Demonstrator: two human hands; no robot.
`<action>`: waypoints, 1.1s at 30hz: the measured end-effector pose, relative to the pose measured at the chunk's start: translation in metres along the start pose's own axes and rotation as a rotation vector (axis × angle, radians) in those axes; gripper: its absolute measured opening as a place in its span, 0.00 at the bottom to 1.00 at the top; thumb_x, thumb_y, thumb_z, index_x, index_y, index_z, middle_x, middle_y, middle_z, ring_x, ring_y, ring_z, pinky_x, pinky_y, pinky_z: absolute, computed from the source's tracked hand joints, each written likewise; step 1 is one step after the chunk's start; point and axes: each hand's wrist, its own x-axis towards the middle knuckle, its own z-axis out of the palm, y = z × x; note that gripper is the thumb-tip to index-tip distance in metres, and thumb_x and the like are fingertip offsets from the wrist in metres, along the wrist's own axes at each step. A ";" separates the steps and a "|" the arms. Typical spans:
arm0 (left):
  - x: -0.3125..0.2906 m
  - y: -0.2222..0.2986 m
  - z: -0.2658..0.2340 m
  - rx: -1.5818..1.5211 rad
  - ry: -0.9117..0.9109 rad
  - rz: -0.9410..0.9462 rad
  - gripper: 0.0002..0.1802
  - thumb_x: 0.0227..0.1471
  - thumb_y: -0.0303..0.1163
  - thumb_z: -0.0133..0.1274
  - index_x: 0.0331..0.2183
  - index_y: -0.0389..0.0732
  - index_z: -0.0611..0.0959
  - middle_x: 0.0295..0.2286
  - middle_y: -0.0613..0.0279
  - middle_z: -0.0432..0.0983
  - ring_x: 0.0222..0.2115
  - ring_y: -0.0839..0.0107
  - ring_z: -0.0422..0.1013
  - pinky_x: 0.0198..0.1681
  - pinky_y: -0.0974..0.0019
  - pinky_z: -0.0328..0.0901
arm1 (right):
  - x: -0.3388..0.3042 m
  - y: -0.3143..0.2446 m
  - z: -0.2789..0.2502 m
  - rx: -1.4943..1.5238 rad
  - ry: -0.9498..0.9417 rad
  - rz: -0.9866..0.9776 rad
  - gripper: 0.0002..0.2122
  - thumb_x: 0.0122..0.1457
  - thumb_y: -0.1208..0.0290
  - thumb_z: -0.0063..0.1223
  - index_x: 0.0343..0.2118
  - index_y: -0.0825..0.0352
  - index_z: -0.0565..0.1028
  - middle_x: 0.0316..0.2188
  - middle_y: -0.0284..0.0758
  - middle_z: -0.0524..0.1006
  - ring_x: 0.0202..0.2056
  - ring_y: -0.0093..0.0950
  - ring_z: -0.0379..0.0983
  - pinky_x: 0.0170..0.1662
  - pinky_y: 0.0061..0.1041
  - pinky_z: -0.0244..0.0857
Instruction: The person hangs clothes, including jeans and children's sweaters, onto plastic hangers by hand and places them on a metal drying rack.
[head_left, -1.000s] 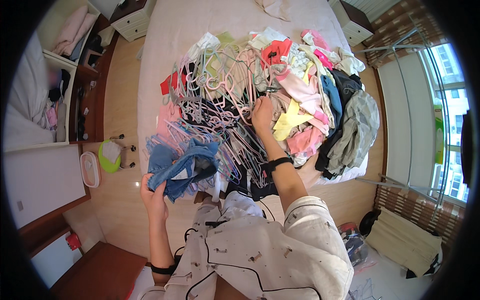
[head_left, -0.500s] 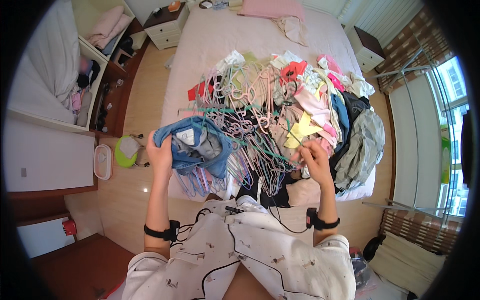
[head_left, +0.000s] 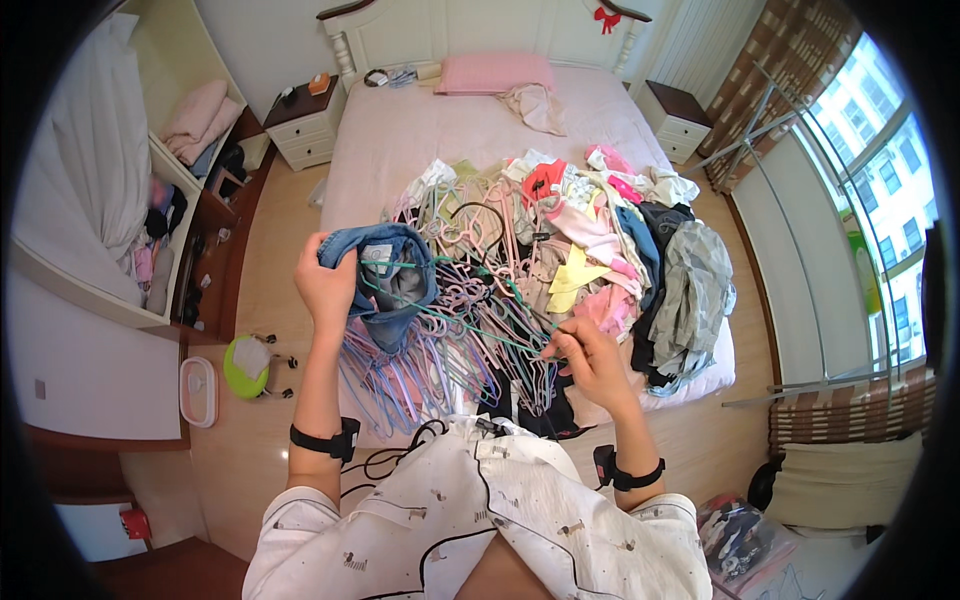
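Slantwise, green hanger (right end lower)

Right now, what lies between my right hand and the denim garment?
In the head view, a green hanger spans that stretch, with more hangers lying beneath it on the bed.

Two hands, two wristbands, one held denim garment — two nightstands, one bed, hangers beyond counting.

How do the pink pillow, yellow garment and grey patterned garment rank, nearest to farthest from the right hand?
1. Yellow garment: just beyond the right hand.
2. Grey patterned garment: off to the right.
3. Pink pillow: far end of the bed.
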 end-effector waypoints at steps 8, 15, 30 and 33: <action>0.006 0.054 0.000 0.039 0.021 0.187 0.14 0.41 0.25 0.61 0.35 0.37 0.83 0.31 0.50 0.79 0.32 0.56 0.76 0.38 0.62 0.69 | -0.004 -0.016 0.041 -0.161 0.215 -0.106 0.04 0.65 0.73 0.47 0.37 0.67 0.72 0.23 0.36 0.80 0.24 0.30 0.78 0.28 0.26 0.69; 0.027 0.065 -0.012 0.047 -0.043 0.270 0.13 0.42 0.25 0.60 0.35 0.37 0.83 0.31 0.49 0.79 0.32 0.54 0.77 0.38 0.60 0.70 | -0.027 -0.030 0.020 -0.165 0.311 -0.102 0.07 0.67 0.71 0.46 0.39 0.70 0.72 0.25 0.33 0.80 0.24 0.18 0.73 0.23 0.17 0.66; -0.018 0.145 -0.008 -0.067 -0.241 0.422 0.16 0.39 0.20 0.58 0.37 0.36 0.83 0.30 0.51 0.78 0.31 0.58 0.76 0.36 0.63 0.69 | -0.032 -0.042 0.055 -0.240 0.367 -0.201 0.03 0.63 0.75 0.49 0.37 0.66 0.70 0.23 0.36 0.79 0.24 0.38 0.78 0.26 0.30 0.69; -0.030 0.168 -0.014 -0.141 -0.272 0.444 0.17 0.39 0.20 0.58 0.38 0.36 0.83 0.30 0.51 0.77 0.31 0.58 0.75 0.36 0.63 0.68 | -0.027 -0.037 0.061 -0.222 0.368 -0.225 0.03 0.63 0.75 0.49 0.37 0.66 0.71 0.23 0.36 0.79 0.23 0.35 0.78 0.25 0.28 0.69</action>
